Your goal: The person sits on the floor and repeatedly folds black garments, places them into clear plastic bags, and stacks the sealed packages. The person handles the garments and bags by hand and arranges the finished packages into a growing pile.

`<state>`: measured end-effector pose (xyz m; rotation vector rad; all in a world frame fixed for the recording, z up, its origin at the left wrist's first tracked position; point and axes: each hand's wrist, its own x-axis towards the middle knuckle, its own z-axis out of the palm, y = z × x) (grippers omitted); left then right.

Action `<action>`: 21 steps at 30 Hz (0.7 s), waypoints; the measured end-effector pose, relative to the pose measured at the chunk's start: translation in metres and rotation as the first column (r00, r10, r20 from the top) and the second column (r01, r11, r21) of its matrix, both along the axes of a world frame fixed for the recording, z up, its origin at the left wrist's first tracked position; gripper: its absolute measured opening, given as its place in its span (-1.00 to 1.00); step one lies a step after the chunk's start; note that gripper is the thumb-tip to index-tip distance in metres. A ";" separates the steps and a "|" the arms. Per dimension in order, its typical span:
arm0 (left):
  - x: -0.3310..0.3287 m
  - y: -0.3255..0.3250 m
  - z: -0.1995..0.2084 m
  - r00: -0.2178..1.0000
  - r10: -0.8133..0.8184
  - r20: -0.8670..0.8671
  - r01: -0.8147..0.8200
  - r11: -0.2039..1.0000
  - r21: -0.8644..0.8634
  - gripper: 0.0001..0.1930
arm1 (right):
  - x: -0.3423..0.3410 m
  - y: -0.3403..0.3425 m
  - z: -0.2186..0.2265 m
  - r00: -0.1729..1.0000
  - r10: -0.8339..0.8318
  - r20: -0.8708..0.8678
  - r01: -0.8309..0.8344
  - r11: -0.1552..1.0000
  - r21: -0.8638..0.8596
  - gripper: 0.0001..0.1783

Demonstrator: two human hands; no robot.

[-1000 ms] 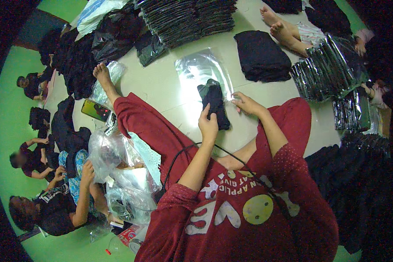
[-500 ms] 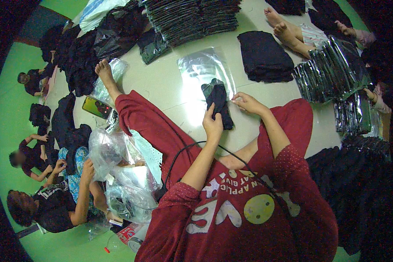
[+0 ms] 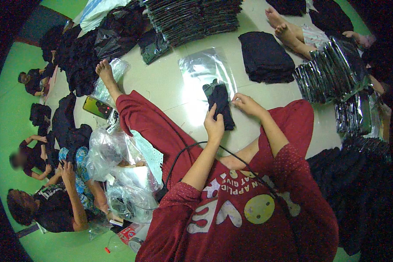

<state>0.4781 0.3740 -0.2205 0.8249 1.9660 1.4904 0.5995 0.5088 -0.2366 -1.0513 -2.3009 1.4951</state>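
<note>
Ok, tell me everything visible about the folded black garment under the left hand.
The folded black garment is a narrow, soft-looking fabric bundle lying lengthwise over the pale floor. The clear plastic bag covers its far end; its near end is bare. The left hand grips its left side; the right hand is beside it.

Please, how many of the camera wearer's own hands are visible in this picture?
2. The left hand is on the black folded garment; the right hand is near the right edge of the clear bag, contact unclear. Some fingers are partly hidden.
</note>
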 end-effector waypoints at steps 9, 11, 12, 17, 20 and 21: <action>-0.039 0.056 0.007 0.996 0.002 0.086 -0.005 1.000 0.030 -0.60 | -0.002 -0.008 0.017 0.998 0.057 -0.029 -0.056 0.998 0.033 -0.80; -0.041 0.053 0.013 0.994 0.030 -0.101 -0.020 0.995 0.098 -0.58 | -0.001 -0.010 0.022 0.998 0.045 -0.038 -0.047 0.998 -0.045 -0.79; -0.040 0.048 0.016 0.977 0.031 -0.213 -0.009 0.994 0.107 -0.57 | -0.001 -0.011 0.023 0.999 0.034 -0.024 -0.036 0.995 -0.095 -0.78; -0.035 0.034 0.024 0.905 -0.067 -0.420 0.025 0.994 -0.105 -0.57 | -0.007 -0.017 0.020 0.986 0.161 0.036 -0.163 0.985 0.050 -0.78; -0.032 0.037 0.026 0.864 -0.133 -0.486 0.052 0.983 -0.178 -0.58 | -0.009 -0.026 0.008 0.984 0.175 0.026 -0.177 0.977 0.115 -0.79; -0.032 0.038 0.027 0.819 -0.195 -0.539 0.056 0.963 -0.262 -0.59 | -0.009 -0.027 0.005 0.983 0.179 0.034 -0.182 0.973 0.141 -0.79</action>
